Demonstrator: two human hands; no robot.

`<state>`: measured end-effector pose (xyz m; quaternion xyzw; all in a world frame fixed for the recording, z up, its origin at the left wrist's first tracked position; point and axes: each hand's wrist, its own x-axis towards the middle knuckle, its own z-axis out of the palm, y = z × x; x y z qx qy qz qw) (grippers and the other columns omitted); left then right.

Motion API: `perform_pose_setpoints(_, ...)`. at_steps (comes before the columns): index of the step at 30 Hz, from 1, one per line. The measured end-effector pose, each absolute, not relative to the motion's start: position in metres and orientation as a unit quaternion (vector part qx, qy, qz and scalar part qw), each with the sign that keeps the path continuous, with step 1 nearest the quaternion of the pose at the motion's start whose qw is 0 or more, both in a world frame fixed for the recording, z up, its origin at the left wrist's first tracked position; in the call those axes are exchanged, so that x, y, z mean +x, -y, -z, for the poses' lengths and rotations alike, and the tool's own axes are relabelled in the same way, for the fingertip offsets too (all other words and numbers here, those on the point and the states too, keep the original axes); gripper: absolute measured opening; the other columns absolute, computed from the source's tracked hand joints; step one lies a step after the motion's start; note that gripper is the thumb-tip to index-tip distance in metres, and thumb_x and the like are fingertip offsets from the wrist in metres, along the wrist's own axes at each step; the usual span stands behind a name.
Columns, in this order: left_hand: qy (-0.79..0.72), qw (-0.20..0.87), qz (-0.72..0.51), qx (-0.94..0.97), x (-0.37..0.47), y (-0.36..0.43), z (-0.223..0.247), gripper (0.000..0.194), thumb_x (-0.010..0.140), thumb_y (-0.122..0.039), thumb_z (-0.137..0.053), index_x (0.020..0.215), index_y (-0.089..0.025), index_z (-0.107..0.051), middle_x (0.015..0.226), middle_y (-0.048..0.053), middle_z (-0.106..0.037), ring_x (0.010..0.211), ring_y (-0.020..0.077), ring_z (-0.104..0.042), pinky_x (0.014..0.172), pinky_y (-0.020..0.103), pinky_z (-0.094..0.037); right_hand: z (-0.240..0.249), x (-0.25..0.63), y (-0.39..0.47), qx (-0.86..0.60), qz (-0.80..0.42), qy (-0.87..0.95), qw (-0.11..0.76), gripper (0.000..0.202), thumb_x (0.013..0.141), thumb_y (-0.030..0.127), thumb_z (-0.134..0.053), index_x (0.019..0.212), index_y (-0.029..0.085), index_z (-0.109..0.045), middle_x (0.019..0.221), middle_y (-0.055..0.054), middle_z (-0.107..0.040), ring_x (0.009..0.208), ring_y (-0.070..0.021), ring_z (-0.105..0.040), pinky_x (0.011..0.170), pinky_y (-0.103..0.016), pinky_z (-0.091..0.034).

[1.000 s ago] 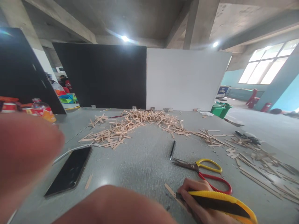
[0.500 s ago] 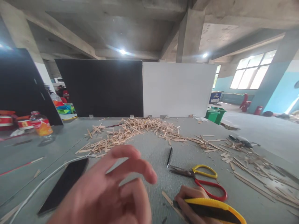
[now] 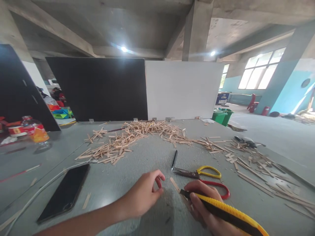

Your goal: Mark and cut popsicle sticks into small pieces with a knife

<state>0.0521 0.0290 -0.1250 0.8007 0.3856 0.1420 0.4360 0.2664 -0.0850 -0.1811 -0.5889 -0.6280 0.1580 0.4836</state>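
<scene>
My right hand (image 3: 205, 200) grips a yellow and black utility knife (image 3: 225, 211), its dark tip pointing left. Just beyond that tip shows the rounded end of a thin wooden stick (image 3: 175, 185); I cannot tell whether the hand also holds it. Close by on the left, my left hand (image 3: 145, 193) hovers low over the table, fingers curled, with a gap between thumb and forefinger and nothing in it. Past the right hand lie scissors (image 3: 190, 173) with one yellow and one red handle loop. A dark pen (image 3: 174, 160) lies near their tips.
Loose wooden sticks (image 3: 145, 131) are heaped along the back of the grey table (image 3: 108, 183). More strips and scraps (image 3: 261, 177) cover the right side. A black phone (image 3: 65, 193) and white cable (image 3: 39, 190) lie left, a bottle (image 3: 36, 132) farther back. Black and white panels (image 3: 179, 91) stand behind.
My left hand has dropped away from in front of the camera down to the table, towards the stick. The right hand keeps the knife. The view has shifted slightly.
</scene>
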Motion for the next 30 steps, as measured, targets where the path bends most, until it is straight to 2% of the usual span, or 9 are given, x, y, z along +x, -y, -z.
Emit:
perform_pose_setpoints(2,-0.369,0.476,-0.135,0.786,0.054,-0.030,0.139,0.032,0.084,-0.031,-0.068,0.112,-0.017,-0.065,0.101,0.005,-0.066,0.070,0.0140,-0.057,0.064,0.027,-0.044,0.181,0.267,0.085,-0.579,-0.184,0.625,0.490,0.050,0.103,0.062,-0.044,0.092,0.022,-0.071,0.069,-0.004,-0.070,0.056,-0.0182,-0.062,0.057,-0.030,-0.050)
perform_pose_setpoints(4,-0.356,0.527,-0.121,0.763,0.057,-0.029,0.150,0.046,0.086,-0.049,-0.067,0.118,-0.017,-0.062,0.100,0.007,-0.067,0.063,0.0134,-0.058,0.052,0.024,-0.042,0.181,0.268,0.086,-0.573,-0.177,0.634,0.489,0.048,0.104,0.060,-0.043,0.092,0.022,-0.070,0.069,-0.004,-0.069,0.059,-0.0189,-0.063,0.062,-0.031,-0.052)
perform_pose_setpoints(7,-0.332,0.583,-0.104,0.734,0.064,-0.027,0.158,0.065,0.087,-0.076,-0.051,0.111,-0.016,-0.058,0.091,0.007,-0.068,0.052,0.0132,-0.059,0.038,0.021,-0.037,0.181,0.271,0.088,-0.579,-0.146,0.659,0.457,0.043,0.104,0.056,-0.045,0.094,0.024,-0.071,0.082,-0.006,-0.075,0.074,-0.0231,-0.069,0.072,-0.036,-0.054)
perform_pose_setpoints(10,-0.308,0.631,-0.103,0.704,0.069,-0.027,0.161,0.072,0.085,-0.087,-0.042,0.106,-0.018,-0.053,0.082,0.006,-0.069,0.048,0.0152,-0.063,0.034,0.021,-0.040,0.180,0.272,0.089,-0.581,-0.167,0.677,0.419,0.036,0.103,0.051,-0.048,0.096,0.024,-0.071,0.086,-0.006,-0.076,0.077,-0.0230,-0.069,0.073,-0.036,-0.054)
perform_pose_setpoints(13,-0.291,0.656,-0.114,0.687,0.071,-0.027,0.162,0.071,0.081,-0.085,-0.054,0.107,-0.018,-0.052,0.074,0.003,-0.069,0.046,0.0154,-0.063,0.033,0.020,-0.039,0.177,0.269,0.088,-0.561,-0.214,0.691,0.402,0.031,0.102,0.047,-0.052,0.093,0.023,-0.070,0.074,-0.002,-0.073,0.064,-0.0184,-0.065,0.068,-0.033,-0.052)
perform_pose_setpoints(17,-0.285,0.658,-0.136,0.684,0.071,-0.027,0.167,0.064,0.076,-0.078,-0.067,0.090,-0.017,-0.058,0.062,0.000,-0.063,0.043,0.0119,-0.058,0.033,0.018,-0.035,0.172,0.266,0.086,-0.544,-0.216,0.709,0.393,0.026,0.101,0.041,-0.054,0.091,0.023,-0.069,0.065,0.002,-0.069,0.060,-0.0161,-0.062,0.070,-0.032,-0.050)
perform_pose_setpoints(23,-0.288,0.643,-0.161,0.691,0.072,-0.023,0.175,0.057,0.084,-0.074,-0.062,0.093,-0.017,-0.059,0.062,-0.001,-0.063,0.039,0.0102,-0.055,0.033,0.018,-0.034,0.176,0.267,0.085,-0.530,-0.200,0.729,0.384,0.025,0.104,0.040,-0.052,0.095,0.023,-0.069,0.072,0.001,-0.071,0.064,-0.0155,-0.063,0.067,-0.029,-0.049)
perform_pose_setpoints(30,-0.300,0.621,-0.164,0.706,0.073,-0.020,0.176,0.044,0.091,-0.061,-0.059,0.090,-0.017,-0.060,0.064,-0.001,-0.062,0.041,0.0093,-0.054,0.032,0.016,-0.035,0.186,0.270,0.086,-0.468,-0.161,0.788,0.367,0.018,0.103,0.025,-0.051,0.107,0.020,-0.067,0.082,-0.003,-0.073,0.066,-0.0144,-0.065,0.063,-0.025,-0.049)
